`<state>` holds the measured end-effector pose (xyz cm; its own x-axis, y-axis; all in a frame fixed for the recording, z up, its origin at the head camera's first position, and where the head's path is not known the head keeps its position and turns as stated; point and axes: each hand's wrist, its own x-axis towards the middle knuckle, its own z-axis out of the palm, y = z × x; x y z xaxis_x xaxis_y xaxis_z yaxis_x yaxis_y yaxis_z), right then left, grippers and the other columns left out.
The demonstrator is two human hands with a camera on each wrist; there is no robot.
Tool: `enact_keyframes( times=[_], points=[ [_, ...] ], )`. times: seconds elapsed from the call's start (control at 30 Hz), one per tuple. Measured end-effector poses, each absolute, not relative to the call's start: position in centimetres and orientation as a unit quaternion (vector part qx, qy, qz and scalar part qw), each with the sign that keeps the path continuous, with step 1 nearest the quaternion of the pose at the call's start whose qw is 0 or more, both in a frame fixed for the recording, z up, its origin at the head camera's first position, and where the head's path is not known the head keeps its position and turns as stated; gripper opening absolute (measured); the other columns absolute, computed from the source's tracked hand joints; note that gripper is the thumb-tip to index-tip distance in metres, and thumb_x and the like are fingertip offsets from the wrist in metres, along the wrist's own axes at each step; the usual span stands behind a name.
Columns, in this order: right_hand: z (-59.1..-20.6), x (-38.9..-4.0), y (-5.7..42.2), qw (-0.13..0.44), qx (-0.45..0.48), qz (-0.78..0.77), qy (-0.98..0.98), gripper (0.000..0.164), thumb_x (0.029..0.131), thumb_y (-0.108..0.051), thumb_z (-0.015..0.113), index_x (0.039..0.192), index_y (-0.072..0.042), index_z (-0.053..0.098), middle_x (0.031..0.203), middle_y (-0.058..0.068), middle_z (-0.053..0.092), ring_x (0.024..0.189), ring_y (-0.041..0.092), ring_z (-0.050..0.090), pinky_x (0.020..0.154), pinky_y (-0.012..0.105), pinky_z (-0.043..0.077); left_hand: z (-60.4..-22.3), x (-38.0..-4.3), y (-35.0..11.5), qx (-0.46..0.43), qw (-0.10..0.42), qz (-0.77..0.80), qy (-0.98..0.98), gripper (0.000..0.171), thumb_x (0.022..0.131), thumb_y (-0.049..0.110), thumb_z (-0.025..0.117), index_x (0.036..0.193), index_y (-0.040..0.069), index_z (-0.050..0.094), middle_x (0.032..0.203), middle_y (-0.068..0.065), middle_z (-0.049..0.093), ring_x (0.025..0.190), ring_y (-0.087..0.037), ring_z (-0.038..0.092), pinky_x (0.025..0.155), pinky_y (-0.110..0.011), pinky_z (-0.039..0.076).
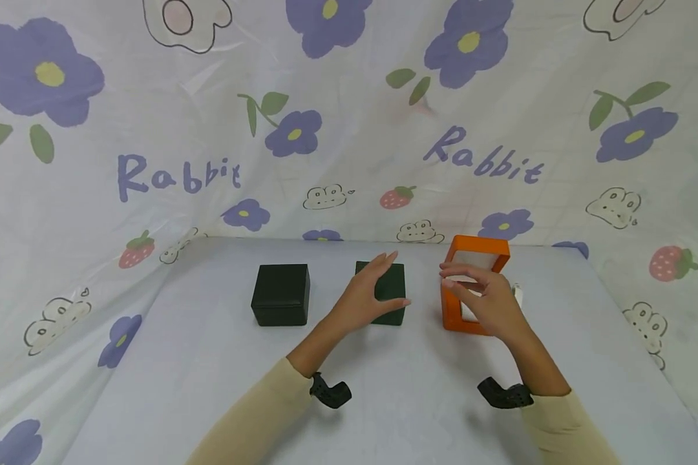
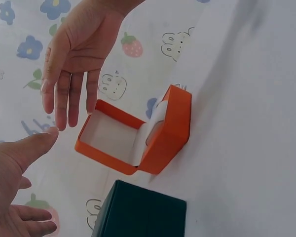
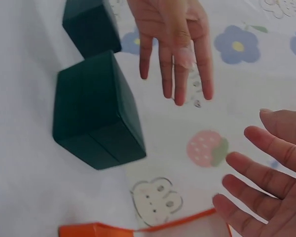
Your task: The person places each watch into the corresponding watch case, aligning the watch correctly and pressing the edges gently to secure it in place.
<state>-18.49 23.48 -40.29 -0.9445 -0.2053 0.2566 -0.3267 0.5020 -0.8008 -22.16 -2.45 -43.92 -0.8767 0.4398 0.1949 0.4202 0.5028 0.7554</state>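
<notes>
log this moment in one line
left hand: empty, near closed rectangular dark green box; right hand: empty, near open white-lined orange box; closed blackish green box: leftmost

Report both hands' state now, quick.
Left hand: open, holding nothing, near the middle green box.
Right hand: open, holding nothing, near the open orange box.

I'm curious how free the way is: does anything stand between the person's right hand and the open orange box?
Nothing visible does. No other object lies between the right hand and the orange box; the middle green box stands toward the person's left, out of the way.
</notes>
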Motion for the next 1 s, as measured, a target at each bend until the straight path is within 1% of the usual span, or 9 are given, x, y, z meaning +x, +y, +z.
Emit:
enact_keyframes(
  times=[0.17,0.23,0.37,0.43,0.5,0.67,0.73,0.83,1.0],
  points=[
    [-39.6,-17.7,25.0,0.055,0.12,0.458,-0.879,0.036,0.103,-0.035,0.061,0.127,-0.01,0.071,0.128,0.009,0.069,0.115,0.031,0.065,0.096,0.053,0.055,-43.6,-22.2,-0.7,0.254,0.007,0.41,0.876,0.091,0.087,0.043,0.081,0.161,0.023,0.032,0.165,-0.008,0.029,0.151,-0.028,0.03,0.118,-0.053,0.035],
    [-39.6,-17.5,25.6,0.054,0.114,0.454,-0.882,0.036,0.104,-0.035,0.06,0.129,-0.01,0.07,0.127,0.009,0.07,0.116,0.029,0.065,0.097,0.046,0.055,-43.6,-22.3,-0.1,0.257,0.008,0.402,0.879,0.089,0.087,0.043,0.08,0.16,0.024,0.033,0.165,-0.008,0.029,0.15,-0.028,0.032,0.117,-0.054,0.035],
    [-39.6,-17.0,26.6,0.05,0.106,0.444,-0.888,0.036,0.105,-0.036,0.058,0.129,-0.013,0.07,0.125,0.007,0.07,0.117,0.012,0.059,0.091,0.017,0.052,-44.0,-22.5,1.0,0.263,0.02,0.388,0.883,0.086,0.088,0.044,0.079,0.16,0.026,0.035,0.165,-0.007,0.031,0.149,-0.027,0.033,0.117,-0.053,0.036],
    [-39.7,-16.8,27.2,0.047,0.099,0.437,-0.893,0.036,0.105,-0.038,0.057,0.129,-0.014,0.071,0.123,0.006,0.071,0.115,0.005,0.056,0.088,0.012,0.049,-44.3,-22.6,1.5,0.268,0.027,0.384,0.883,0.085,0.088,0.044,0.079,0.159,0.027,0.035,0.164,-0.007,0.032,0.15,-0.026,0.032,0.117,-0.052,0.036],
    [-39.8,-16.6,27.8,0.047,0.092,0.431,-0.897,0.036,0.105,-0.038,0.057,0.127,-0.014,0.071,0.121,0.007,0.072,0.113,0.005,0.056,0.089,0.018,0.051,-44.6,-22.8,1.9,0.273,0.032,0.385,0.881,0.085,0.088,0.043,0.079,0.159,0.026,0.036,0.164,-0.006,0.033,0.15,-0.024,0.032,0.118,-0.05,0.036],
    [-40.4,-16.5,29.4,0.043,0.074,0.419,-0.904,0.042,0.104,-0.042,0.056,0.126,-0.009,0.071,0.122,0.012,0.071,0.117,0.026,0.058,0.098,0.053,0.051,-45.3,-23.2,2.6,0.285,0.029,0.385,0.878,0.085,0.087,0.039,0.081,0.158,0.023,0.038,0.162,-0.009,0.035,0.149,-0.024,0.033,0.118,-0.047,0.036],
    [-40.7,-16.5,30.1,0.041,0.064,0.415,-0.907,0.045,0.104,-0.044,0.056,0.126,-0.007,0.07,0.123,0.014,0.07,0.117,0.028,0.057,0.098,0.057,0.05,-45.4,-23.3,2.8,0.286,0.025,0.379,0.88,0.085,0.087,0.039,0.081,0.158,0.022,0.039,0.162,-0.009,0.035,0.149,-0.024,0.034,0.118,-0.046,0.037],
    [-41.2,-16.4,31.2,0.04,0.048,0.406,-0.912,0.045,0.104,-0.045,0.056,0.126,-0.009,0.07,0.123,0.014,0.07,0.111,0.017,0.059,0.092,0.043,0.054,-45.5,-23.5,3.2,0.287,0.021,0.37,0.884,0.085,0.087,0.041,0.08,0.158,0.021,0.039,0.162,-0.009,0.036,0.149,-0.024,0.035,0.118,-0.045,0.036],
    [-42.2,-16.6,32.7,0.041,0.038,0.427,-0.903,0.042,0.104,-0.041,0.057,0.125,-0.007,0.07,0.118,0.008,0.071,0.097,-0.003,0.062,0.081,0.013,0.053,-45.7,-23.9,3.7,0.285,0.02,0.341,0.895,0.085,0.088,0.046,0.079,0.159,0.023,0.037,0.163,-0.007,0.035,0.148,-0.023,0.035,0.119,-0.044,0.036]
  ],
)
